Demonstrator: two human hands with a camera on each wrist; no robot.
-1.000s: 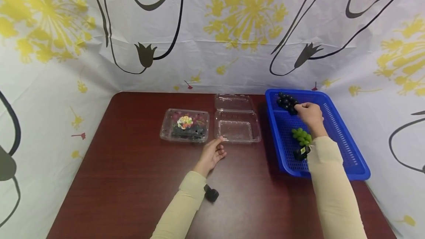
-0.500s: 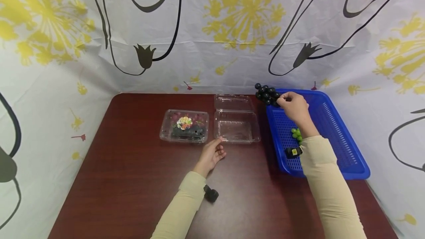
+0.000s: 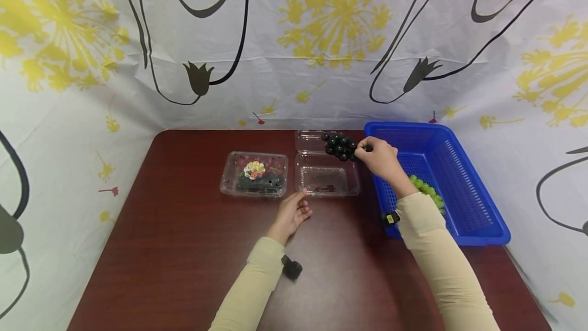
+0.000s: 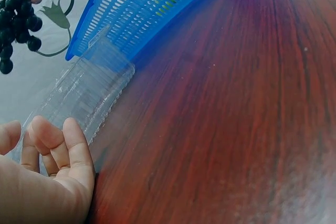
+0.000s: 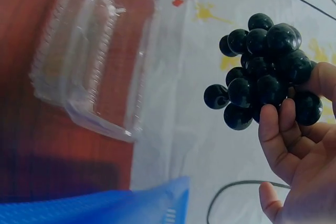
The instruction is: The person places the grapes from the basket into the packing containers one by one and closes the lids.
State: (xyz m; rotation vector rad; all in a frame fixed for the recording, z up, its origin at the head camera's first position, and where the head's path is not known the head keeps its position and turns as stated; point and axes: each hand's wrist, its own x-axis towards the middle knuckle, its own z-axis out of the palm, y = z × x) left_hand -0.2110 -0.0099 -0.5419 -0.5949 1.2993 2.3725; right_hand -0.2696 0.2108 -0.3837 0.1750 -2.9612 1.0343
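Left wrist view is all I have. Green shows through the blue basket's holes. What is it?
Observer: Green grapes, lying inside the blue basket.
Operator: Clear box by the left hand: is its lid open?
Observer: Yes, the lid is folded back, away from the person.
Operator: Anything beside it, out of my frame?
Observer: A second box, closed, to its left, with fruit inside.

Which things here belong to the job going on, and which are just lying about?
Probably in the job:
Dark grapes, held by the right hand
Open clear box, left hand at its near edge
Blue basket beside it

Apparently just lying about:
Closed labelled box
Green grapes in the basket, unheld
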